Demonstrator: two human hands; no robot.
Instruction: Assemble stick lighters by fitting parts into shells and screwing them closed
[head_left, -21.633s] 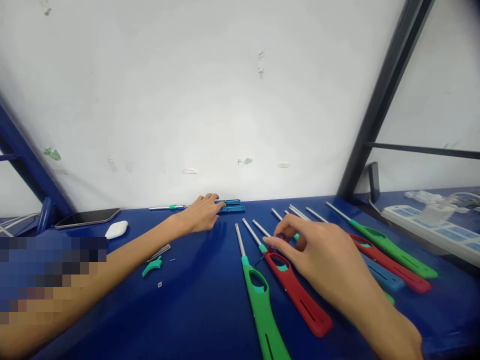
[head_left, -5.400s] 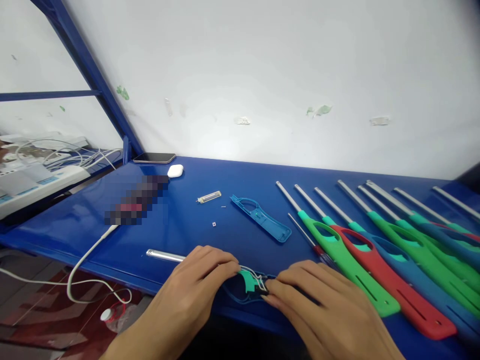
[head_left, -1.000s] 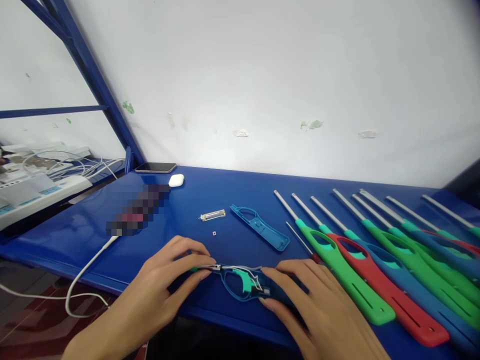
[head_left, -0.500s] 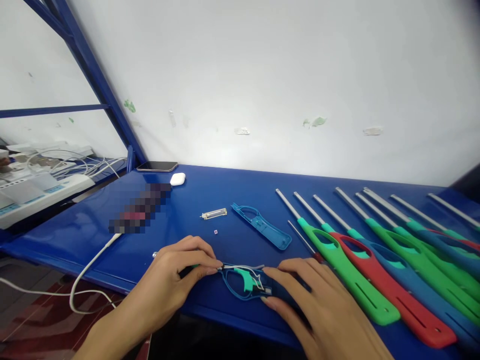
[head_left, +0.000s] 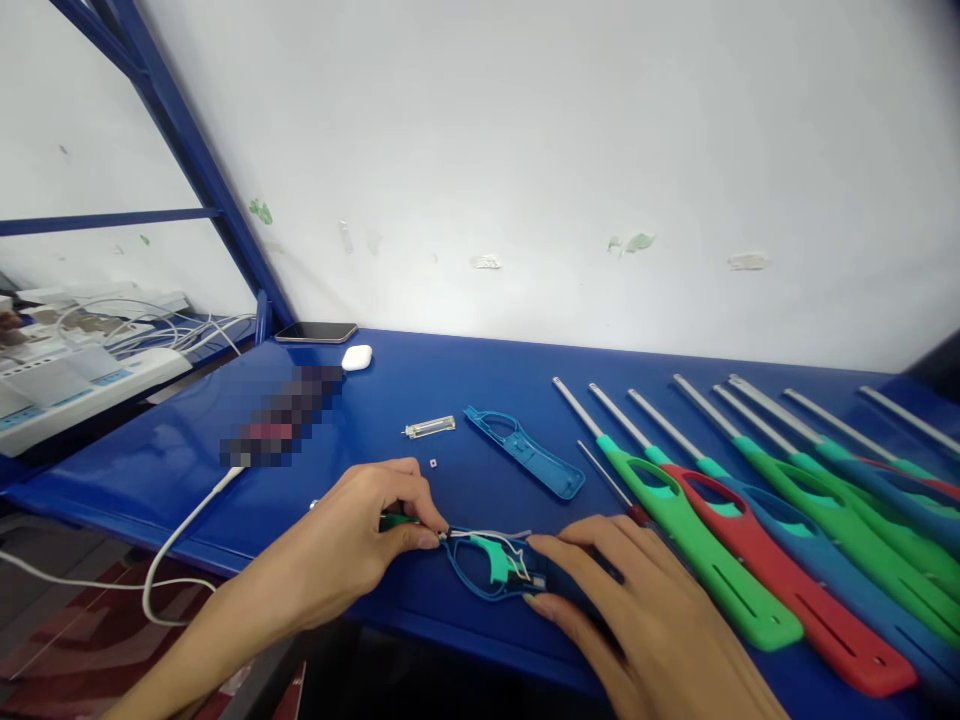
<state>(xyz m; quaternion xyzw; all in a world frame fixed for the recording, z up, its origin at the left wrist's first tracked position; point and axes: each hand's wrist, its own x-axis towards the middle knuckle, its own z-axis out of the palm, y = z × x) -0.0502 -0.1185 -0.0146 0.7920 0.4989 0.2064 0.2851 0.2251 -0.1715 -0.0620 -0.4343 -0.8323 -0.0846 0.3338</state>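
Head cam: L hand (head_left: 375,525) is pinching the neck end of the open blue lighter (head_left: 480,597) btwn thumb & fingers; R hand (head_left: 622,600) is gripping its handle end. It's lying nr the front edge of the surface (head_left: 450,370), green trigger (head_left: 497,568) & wires (head_left: 517,548) showing. Loose blue shell half (head_left: 536,462) is lying just beyond, w/ green lighter (head_left: 716,565) resting to the R.

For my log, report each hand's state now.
Left hand: closed, pinching the open blue lighter near its middle.
Right hand: closed, holding its handle end.
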